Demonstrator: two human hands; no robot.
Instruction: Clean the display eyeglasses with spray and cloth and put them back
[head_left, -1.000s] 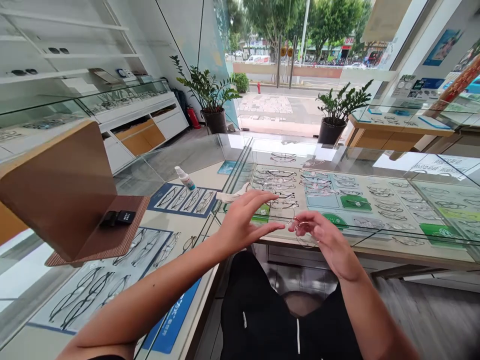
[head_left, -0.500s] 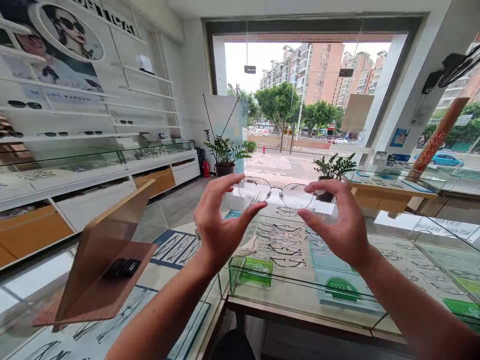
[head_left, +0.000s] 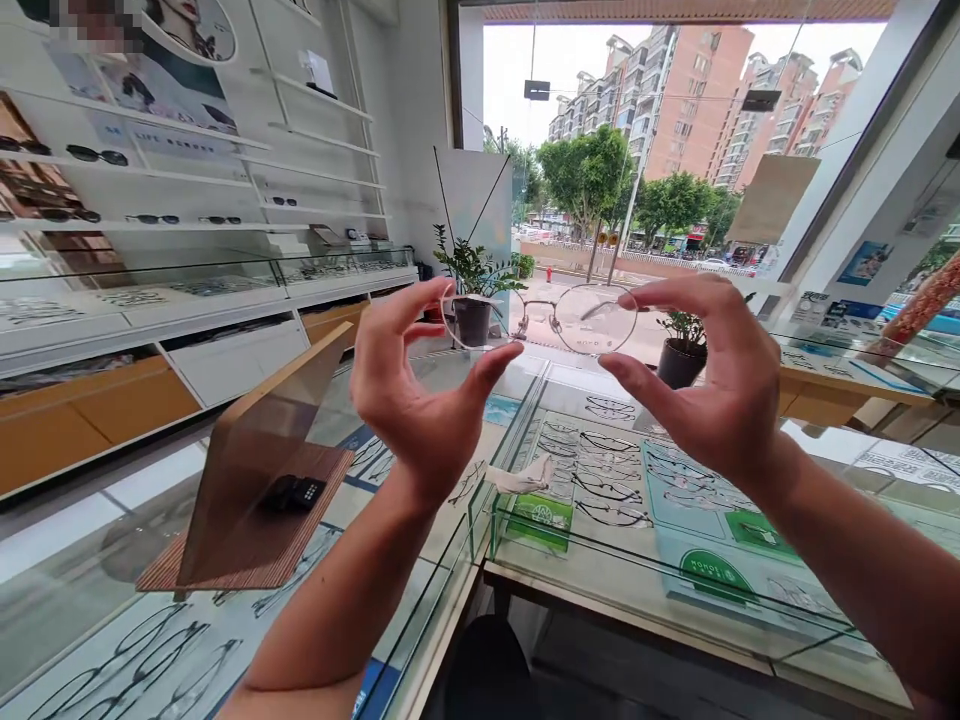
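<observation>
A pair of thin-rimmed round eyeglasses [head_left: 556, 305] is held up in front of me, above the glass display counter [head_left: 600, 540]. My left hand [head_left: 420, 390] grips the left lens rim between thumb and fingers. At the other side, my right hand [head_left: 712, 370] pinches the right lens rim the same way. Through the clear lenses I see a plant pot and the pavement outside. The temple arms are mostly hidden; part of one shows through the right lens. Beneath my hands, rows of eyeglass frames [head_left: 609, 480] lie inside the counter.
A wood-framed mirror [head_left: 262, 470] stands on the counter at left, beside a small black object [head_left: 292, 493]. A crumpled pale cloth [head_left: 519, 476] lies on the glass near the counter corner. Potted plants [head_left: 681, 350] stand by the window. Shelves with sunglasses [head_left: 97, 155] line the left wall.
The view has tilted down and turned slightly left. Both hands have risen in the picture and look closer, still holding the eyeglasses by the rims.
</observation>
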